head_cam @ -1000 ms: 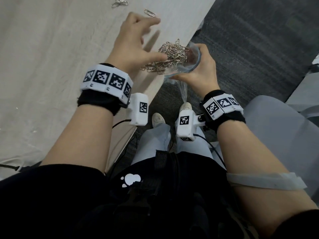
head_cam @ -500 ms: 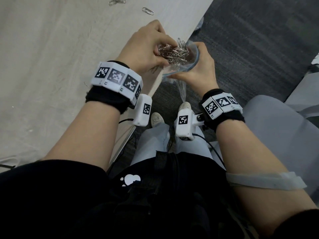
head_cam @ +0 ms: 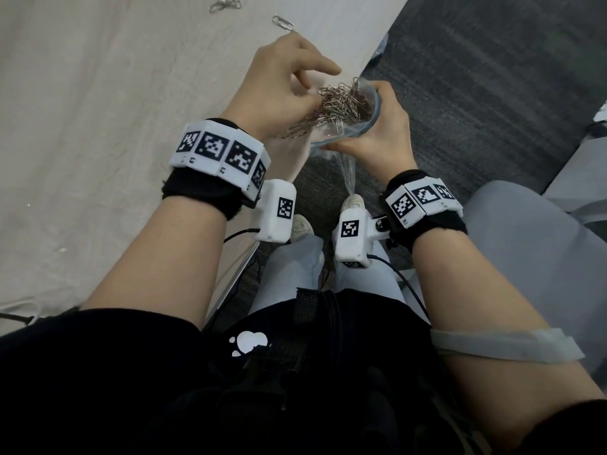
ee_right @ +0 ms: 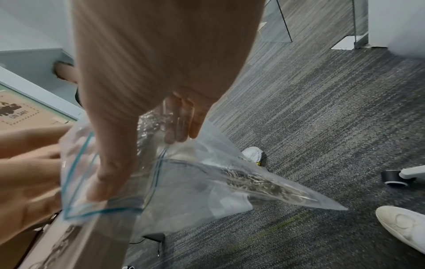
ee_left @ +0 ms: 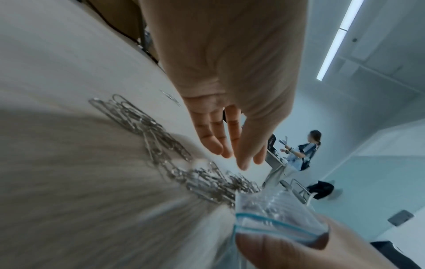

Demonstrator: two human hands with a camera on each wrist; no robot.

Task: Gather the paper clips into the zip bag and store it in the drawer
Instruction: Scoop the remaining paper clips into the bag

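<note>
Fingers and thumb of my right hand [head_cam: 381,133] pinch the rim of the zip bag [ee_right: 174,182], holding its mouth wide open just off the edge of the table [head_cam: 98,126]. It is a clear, crinkled plastic bag with a thin blue-green zip line running round the opening, and it hangs down over the dark carpet [ee_right: 333,118], tapering to a corner. Through the plastic I can see a dull silver clump of clips already lying low inside it. My left hand [head_cam: 282,90] hovers over the table edge right beside the bag's mouth; its fingers are loosely bent with the forefinger stretched out, and they grip nothing that I can make out. Under and just past that hand lies the heap of paper clips [head_cam: 338,105], thin silver wire loops tangled together, trailing from the table edge into the mouth of the bag. In the left wrist view the same heap runs in a long streak across the pale tabletop to the blue-lined rim. Farther up the table lie a single clip [head_cam: 283,22] and a small cluster [head_cam: 225,4], well apart from the heap. Below the bag my white shoes [ee_right: 404,225] stand on the carpet.
</note>
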